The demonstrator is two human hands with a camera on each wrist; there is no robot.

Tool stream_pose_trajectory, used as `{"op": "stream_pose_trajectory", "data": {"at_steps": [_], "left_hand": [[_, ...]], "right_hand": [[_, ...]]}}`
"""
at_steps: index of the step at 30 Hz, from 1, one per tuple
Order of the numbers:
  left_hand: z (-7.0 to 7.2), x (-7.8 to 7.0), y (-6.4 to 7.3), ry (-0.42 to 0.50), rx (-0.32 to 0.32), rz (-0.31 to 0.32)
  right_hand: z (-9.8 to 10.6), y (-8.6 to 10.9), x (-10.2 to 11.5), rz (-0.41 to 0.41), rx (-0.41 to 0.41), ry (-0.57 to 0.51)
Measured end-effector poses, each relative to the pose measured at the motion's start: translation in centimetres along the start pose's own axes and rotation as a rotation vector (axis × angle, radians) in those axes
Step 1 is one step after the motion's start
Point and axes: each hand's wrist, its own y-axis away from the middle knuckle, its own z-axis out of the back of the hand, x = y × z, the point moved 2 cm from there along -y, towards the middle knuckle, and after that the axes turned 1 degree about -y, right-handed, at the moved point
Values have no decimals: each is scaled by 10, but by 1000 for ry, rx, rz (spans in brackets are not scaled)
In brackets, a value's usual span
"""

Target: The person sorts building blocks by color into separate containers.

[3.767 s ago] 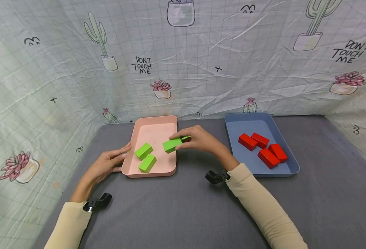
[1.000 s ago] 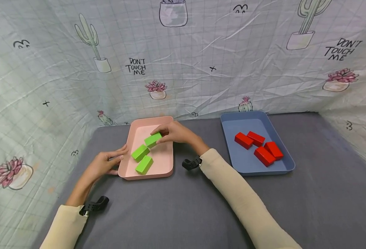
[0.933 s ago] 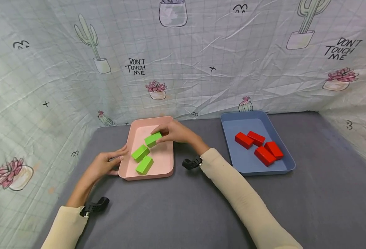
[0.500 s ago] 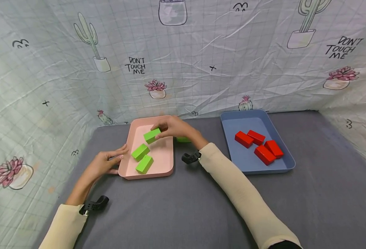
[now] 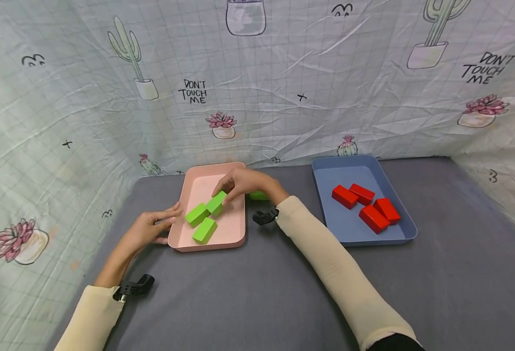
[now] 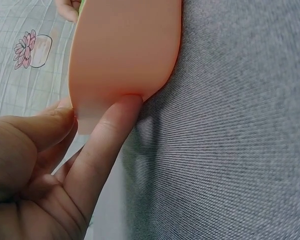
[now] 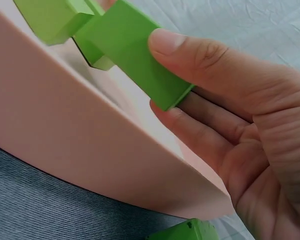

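Observation:
My right hand [image 5: 241, 183] pinches a green rectangular block [image 5: 216, 204] over the pink tray [image 5: 228, 233]. In the right wrist view the thumb lies on one face of that block, with fingers on its other side. Two more green blocks lie in the tray: an upper one [image 5: 197, 215] right by the held block's lower end, and a lower one [image 5: 205, 230]. Extended fingers of my left hand [image 5: 145, 229] touch the tray's left side; the left wrist view has a fingertip [image 6: 130, 105] against its outer wall and another at the rim.
Another green block [image 5: 258, 195] rests on the grey table [image 5: 222, 297] right of the pink tray, partly behind my right wrist. Farther right, a blue tray [image 5: 342, 168] contains several red blocks [image 5: 373, 219]. A patterned cloth [image 5: 283, 117] hangs behind the table.
My right hand has carried the held green block leftward into the pink tray. In the last half second the block has turned and come down toward the upper block. The left hand stays put.

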Motion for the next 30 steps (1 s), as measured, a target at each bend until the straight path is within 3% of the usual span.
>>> {"op": "stream_pose_trajectory", "data": {"at_steps": [23, 30], "left_hand": [[3, 5, -1, 38, 11, 28], [3, 7, -3, 41, 14, 36]], "right_hand": [[-1, -17, -2, -15, 70, 5], [-1, -20, -3, -73, 153, -31]]}}
